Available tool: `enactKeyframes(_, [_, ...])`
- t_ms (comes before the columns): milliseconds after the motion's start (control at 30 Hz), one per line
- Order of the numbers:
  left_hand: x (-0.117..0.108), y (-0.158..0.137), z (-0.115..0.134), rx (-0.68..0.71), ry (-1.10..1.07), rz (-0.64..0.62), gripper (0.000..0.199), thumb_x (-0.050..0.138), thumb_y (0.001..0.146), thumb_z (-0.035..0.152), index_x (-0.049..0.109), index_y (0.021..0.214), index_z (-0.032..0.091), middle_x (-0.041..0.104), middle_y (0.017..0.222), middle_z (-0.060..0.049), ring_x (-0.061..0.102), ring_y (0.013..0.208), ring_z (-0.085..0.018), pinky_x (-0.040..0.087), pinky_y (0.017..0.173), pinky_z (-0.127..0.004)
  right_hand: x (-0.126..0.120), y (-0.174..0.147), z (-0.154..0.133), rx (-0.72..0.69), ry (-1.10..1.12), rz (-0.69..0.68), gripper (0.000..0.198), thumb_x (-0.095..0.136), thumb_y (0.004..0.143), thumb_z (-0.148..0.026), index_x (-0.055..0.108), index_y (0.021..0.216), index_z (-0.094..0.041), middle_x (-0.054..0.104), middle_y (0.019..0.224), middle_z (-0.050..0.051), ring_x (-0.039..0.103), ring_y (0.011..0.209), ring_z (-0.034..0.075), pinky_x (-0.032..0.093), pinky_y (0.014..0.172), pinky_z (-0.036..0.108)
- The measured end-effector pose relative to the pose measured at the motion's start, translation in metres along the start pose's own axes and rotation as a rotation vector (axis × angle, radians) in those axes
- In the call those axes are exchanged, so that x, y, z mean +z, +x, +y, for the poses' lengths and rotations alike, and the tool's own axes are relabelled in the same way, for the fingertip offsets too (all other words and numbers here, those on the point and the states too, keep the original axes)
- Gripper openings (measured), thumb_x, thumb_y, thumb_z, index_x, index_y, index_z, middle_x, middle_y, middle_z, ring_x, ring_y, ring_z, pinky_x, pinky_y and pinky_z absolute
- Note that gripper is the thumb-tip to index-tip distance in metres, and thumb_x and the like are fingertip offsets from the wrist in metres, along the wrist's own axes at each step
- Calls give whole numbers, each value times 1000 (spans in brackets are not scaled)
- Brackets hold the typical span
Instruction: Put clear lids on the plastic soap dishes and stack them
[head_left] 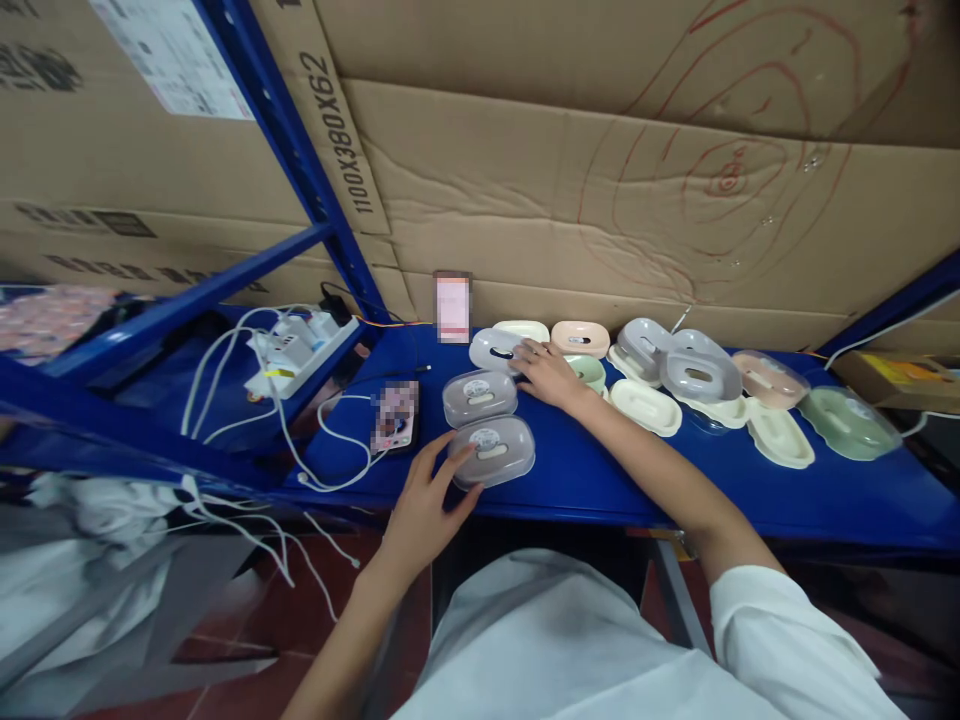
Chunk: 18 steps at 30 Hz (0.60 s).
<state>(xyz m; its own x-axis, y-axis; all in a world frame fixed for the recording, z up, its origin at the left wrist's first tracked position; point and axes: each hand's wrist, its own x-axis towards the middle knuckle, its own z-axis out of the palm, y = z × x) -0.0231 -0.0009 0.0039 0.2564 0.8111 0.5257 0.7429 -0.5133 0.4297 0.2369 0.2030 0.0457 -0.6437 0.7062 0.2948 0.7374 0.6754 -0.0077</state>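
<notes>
My left hand is curled around the left end of a grey soap box with a clear lid, thumb at its near side and fingers on the lid. Directly behind stands a second lidded grey soap box. My right hand grips the right edge of an open grey soap dish with a slot in its bottom. Close by that hand are a cream dish, a pink dish and a green dish, partly hidden by the hand.
Right of my right forearm lie several grey and cream soap dish parts, a pink box and a green box. A phone and white cables lie left on the blue shelf. Another phone leans against the cardboard.
</notes>
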Motion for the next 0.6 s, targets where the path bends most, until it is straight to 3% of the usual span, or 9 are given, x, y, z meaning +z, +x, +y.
enactKeyframes(67, [-1, 0, -3, -5, 25, 10, 50, 67, 102, 30, 54, 150, 28, 50, 156, -15, 54, 144, -35, 51, 118, -57, 2, 0, 1, 28, 14, 38, 30, 62, 101, -16, 74, 128, -15, 71, 140, 19, 56, 142, 35, 45, 118, 56])
enactKeyframes(167, [0, 6, -9, 0, 51, 26, 50, 68, 101, 29, 54, 150, 26, 50, 155, -16, 53, 144, -35, 50, 118, -57, -10, -30, 5, 96, 35, 118, 33, 51, 108, -21, 72, 133, -14, 73, 136, 17, 64, 133, 31, 49, 116, 52])
enactKeyframes(300, [8, 22, -12, -1, 121, 112, 50, 67, 101, 25, 55, 149, 22, 52, 151, -20, 55, 142, -38, 51, 116, -59, -36, -111, -5, 123, 167, 315, 35, 52, 110, -28, 67, 141, -21, 73, 139, 11, 64, 135, 28, 50, 119, 52])
enactKeyframes(400, [18, 29, -2, 17, 143, 189, 50, 62, 102, 17, 55, 151, 22, 52, 154, -20, 52, 145, -37, 48, 118, -59, -45, -176, -31, 104, 271, 300, 40, 56, 109, -24, 62, 148, -27, 71, 143, 8, 62, 140, 26, 49, 122, 51])
enactKeyframes(500, [28, 27, 15, 154, 45, 53, 51, 60, 103, 19, 53, 153, 26, 51, 159, -16, 50, 149, -34, 48, 121, -54, -44, -212, -56, 79, 351, 147, 43, 55, 109, -23, 59, 151, -30, 65, 152, 6, 56, 147, 25, 48, 124, 51])
enactKeyframes(600, [36, 20, 26, 288, -18, -189, 45, 63, 104, 31, 59, 149, 27, 51, 163, -12, 47, 153, -34, 50, 120, -55, -38, -213, -56, 48, 430, 49, 42, 53, 110, -28, 58, 152, -31, 58, 160, 5, 49, 153, 25, 47, 125, 50])
